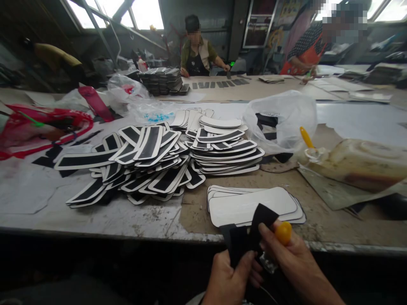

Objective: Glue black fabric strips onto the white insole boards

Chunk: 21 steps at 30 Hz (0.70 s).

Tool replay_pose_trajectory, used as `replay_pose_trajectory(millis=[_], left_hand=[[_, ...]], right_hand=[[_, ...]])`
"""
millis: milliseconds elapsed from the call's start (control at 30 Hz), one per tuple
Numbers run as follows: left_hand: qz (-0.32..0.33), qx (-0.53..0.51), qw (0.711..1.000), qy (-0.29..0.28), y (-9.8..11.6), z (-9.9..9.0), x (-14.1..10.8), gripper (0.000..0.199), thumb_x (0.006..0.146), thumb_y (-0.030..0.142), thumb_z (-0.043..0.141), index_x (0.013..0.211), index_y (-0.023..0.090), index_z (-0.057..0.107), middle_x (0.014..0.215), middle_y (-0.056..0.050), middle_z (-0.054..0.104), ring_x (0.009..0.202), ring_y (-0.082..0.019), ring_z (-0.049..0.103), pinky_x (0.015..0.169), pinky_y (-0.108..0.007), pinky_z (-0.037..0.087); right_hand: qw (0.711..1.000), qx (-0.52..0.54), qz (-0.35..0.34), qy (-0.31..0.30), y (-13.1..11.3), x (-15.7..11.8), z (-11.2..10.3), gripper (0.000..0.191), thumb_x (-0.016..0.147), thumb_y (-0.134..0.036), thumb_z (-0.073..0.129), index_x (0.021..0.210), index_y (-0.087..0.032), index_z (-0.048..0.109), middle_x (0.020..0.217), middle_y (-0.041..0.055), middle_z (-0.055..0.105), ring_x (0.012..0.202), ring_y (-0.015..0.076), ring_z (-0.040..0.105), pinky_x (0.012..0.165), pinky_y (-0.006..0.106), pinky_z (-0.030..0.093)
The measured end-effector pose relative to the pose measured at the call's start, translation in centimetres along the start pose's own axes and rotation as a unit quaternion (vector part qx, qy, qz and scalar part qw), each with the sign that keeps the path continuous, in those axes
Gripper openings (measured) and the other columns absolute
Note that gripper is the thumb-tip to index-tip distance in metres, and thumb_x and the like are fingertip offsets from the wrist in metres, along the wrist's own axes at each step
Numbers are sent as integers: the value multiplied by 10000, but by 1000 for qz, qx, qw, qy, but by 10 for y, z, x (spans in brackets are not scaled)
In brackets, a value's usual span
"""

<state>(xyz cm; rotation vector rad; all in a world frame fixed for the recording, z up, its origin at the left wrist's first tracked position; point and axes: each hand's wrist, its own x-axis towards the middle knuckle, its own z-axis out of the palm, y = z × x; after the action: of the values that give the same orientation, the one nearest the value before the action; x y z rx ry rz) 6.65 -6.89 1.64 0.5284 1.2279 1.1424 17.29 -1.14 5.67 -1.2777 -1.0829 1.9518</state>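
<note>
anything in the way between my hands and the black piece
Nothing visible: the left hand and right hand both touch the black piece directly. The right hand also holds something with a yellow handle, but its thumb meets the piece with nothing visible in between.

Bright windows (146, 15) were set into the dark back wall (219, 25) beyond the counter (152, 220), and daylight was let in through them. A metal-framed panel (260, 23) was mounted to their right. Slanted beams (95, 27) were seen in front of the windows. Behind the counter, a second table (203, 94) was placed, covered with brown sheeting. The area below the counter was left in deep shadow.
</note>
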Motion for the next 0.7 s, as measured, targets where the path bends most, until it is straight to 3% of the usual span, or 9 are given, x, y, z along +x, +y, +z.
replay_pose_trajectory(millis=[67, 200, 300, 400, 467, 567, 700], left_hand=[[-18, 3, 1000, -9, -7, -2, -1, 521, 659, 624, 639, 692, 104, 658, 593, -88, 644, 498, -162, 589, 500, -286, 465], [-64, -20, 998, -6, -6, -18, -13, 506, 630, 613, 674, 659, 108, 684, 570, -87, 648, 500, -157, 590, 520, -278, 454], [-76, -37, 995, 60, 10, -37, -17, 447, 631, 571, 698, 654, 125, 678, 518, -41, 612, 462, -132, 554, 491, -254, 420], [-52, -14, 984, 167, 31, -52, -9, 404, 639, 524, 710, 750, 140, 654, 503, 20, 566, 433, -96, 493, 446, -217, 355], [-32, 18, 979, 202, 43, -57, 2, 385, 667, 491, 698, 800, 135, 635, 511, 35, 553, 447, -81, 464, 453, -204, 331], [-22, 56, 979, 197, 56, -59, 17, 372, 698, 450, 677, 872, 129, 609, 549, 34, 564, 482, -83, 459, 476, -205, 330], [-24, 90, 980, 175, 62, -60, 31, 338, 708, 416, 663, 877, 131, 597, 574, 32, 564, 508, -88, 454, 499, -213, 343]], right_hand=[[999, 1, -9, 31, -6, 3, -5, 345, 779, -558, 579, 712, -233, 486, 515, -34, 512, 443, 151, 522, 442, 282, 467], [989, -61, -95, 92, -36, 12, -25, 331, 759, -528, 623, 736, -207, 548, 615, -6, 536, 533, 140, 512, 493, 256, 457], [981, -150, -95, 77, -65, 20, -43, 370, 761, -569, 596, 733, -204, 540, 568, -34, 456, 455, 96, 385, 392, 212, 341], [939, -330, -90, 21, -89, 29, -53, 397, 774, -573, 573, 641, -203, 517, 546, -38, 417, 464, 91, 343, 391, 206, 285], [896, -427, -106, -61, -101, 39, -50, 393, 789, -535, 565, 597, -199, 499, 549, -39, 412, 492, 96, 342, 431, 216, 294], [841, -502, -76, -187, -110, 59, -35, 365, 809, -454, 541, 569, -191, 460, 537, -53, 392, 492, 88, 316, 450, 222, 267], [784, -566, -3, -256, -109, 89, -8, 313, 780, -391, 557, 558, -186, 477, 497, -60, 413, 456, 83, 330, 430, 224, 239]])
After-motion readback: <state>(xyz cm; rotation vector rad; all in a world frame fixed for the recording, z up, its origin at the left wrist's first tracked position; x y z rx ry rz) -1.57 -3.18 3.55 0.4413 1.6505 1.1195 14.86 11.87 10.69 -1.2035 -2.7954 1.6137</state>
